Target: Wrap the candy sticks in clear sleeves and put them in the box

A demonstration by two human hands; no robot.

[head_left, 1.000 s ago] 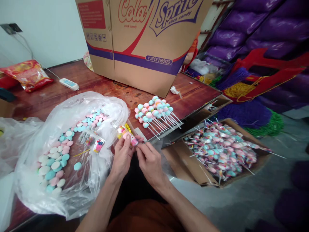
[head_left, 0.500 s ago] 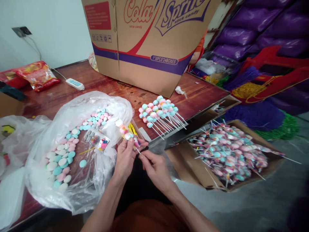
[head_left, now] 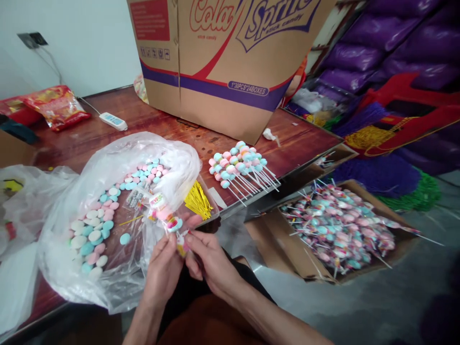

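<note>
Over the table's front edge, a wrapped candy stick (head_left: 164,213) with pink, white and blue pieces tilts up and to the left. My left hand (head_left: 163,258) is closed on the lower end of its clear wrapper. My right hand (head_left: 206,251) pinches the gathered wrapper beside it, some fingers extended behind. The stick itself is mostly hidden by the hands. Just beyond, gold twist ties (head_left: 198,200) lie in a shallow tray. A clear plastic bag (head_left: 82,158) is spread open at left, with loose pink, white and blue candies (head_left: 94,235) on it.
Unwrapped candy sticks (head_left: 239,165) lie piled near the table edge. At right, a cardboard box (head_left: 276,244) holds many wrapped candy sticks (head_left: 341,230). A large printed carton (head_left: 219,103) stands at the back. A white power strip (head_left: 113,121) and a red snack packet (head_left: 57,108) lie far left.
Both hands have moved left and down with the candy stick. My right hand has shifted from the stick to the gathered wrapper. The gold twist ties now show more fully.
</note>
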